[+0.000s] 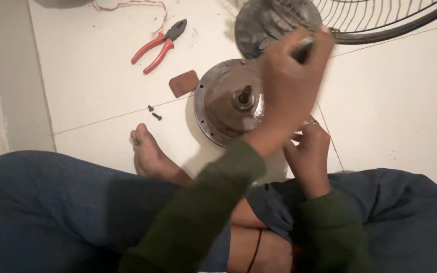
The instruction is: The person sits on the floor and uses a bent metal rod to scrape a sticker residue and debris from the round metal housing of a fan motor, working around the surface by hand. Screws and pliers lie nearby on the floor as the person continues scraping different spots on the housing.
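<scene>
A round metal motor housing (218, 103) with a short shaft (245, 94) lies on the white floor in front of me. My left hand (292, 83) reaches across over its right side. It is blurred and closed around a slim grey metallic tool (303, 48). My right hand (309, 151), with a ring on one finger, sits curled just below the housing's right edge. My left forearm partly hides it, so what it holds does not show. Both arms wear dark green sleeves.
A wire fan grille (380, 20) and its dark hub (266, 23) lie at the top right. Red-handled pliers (160, 43), a reddish-brown block (183, 82), two small dark screws (154, 112) and a thin red-and-white wire (127, 5) lie on the floor to the left. My bare foot (147, 151) rests near the housing.
</scene>
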Demonstrator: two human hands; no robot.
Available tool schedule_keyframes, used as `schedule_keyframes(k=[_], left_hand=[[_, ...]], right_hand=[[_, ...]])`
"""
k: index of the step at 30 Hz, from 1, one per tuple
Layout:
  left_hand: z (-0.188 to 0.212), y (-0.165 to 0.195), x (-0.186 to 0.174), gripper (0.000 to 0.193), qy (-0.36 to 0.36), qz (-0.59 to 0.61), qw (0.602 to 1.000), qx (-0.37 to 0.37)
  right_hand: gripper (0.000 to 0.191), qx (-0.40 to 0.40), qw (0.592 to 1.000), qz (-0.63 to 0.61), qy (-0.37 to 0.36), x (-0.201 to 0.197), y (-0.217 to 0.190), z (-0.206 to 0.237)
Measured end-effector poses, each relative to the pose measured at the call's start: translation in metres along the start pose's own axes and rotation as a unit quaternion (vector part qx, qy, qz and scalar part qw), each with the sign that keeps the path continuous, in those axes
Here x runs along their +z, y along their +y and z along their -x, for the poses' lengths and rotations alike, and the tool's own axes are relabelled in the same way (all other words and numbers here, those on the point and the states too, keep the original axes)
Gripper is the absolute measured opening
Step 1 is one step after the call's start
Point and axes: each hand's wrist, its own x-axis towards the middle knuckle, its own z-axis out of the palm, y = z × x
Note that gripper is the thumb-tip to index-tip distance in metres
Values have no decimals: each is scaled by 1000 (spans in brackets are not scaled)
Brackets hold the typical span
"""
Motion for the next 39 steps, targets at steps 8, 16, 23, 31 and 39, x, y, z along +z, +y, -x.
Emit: schedule_keyframes(k=[8, 16, 23, 31, 39], left_hand=[[-14, -16, -32, 38, -299, 58, 952, 25], [-20, -21, -13, 42, -343, 85, 935, 20], [-6, -18, -6, 38, -272, -8, 960, 67], [-4, 1, -9, 38, -281, -4, 957, 74], [-3, 24, -4, 42, -311, -11, 950, -2]], right_hand=[[29, 85, 996, -31, -7, -4, -13, -2], [24, 78, 996, -37, -12, -3, -10, -3], [25, 1, 1000, 2, 25, 1, 8, -1], [15, 8, 999, 42, 22, 3, 21, -1], [27, -35, 999, 2, -8, -3, 11, 2]])
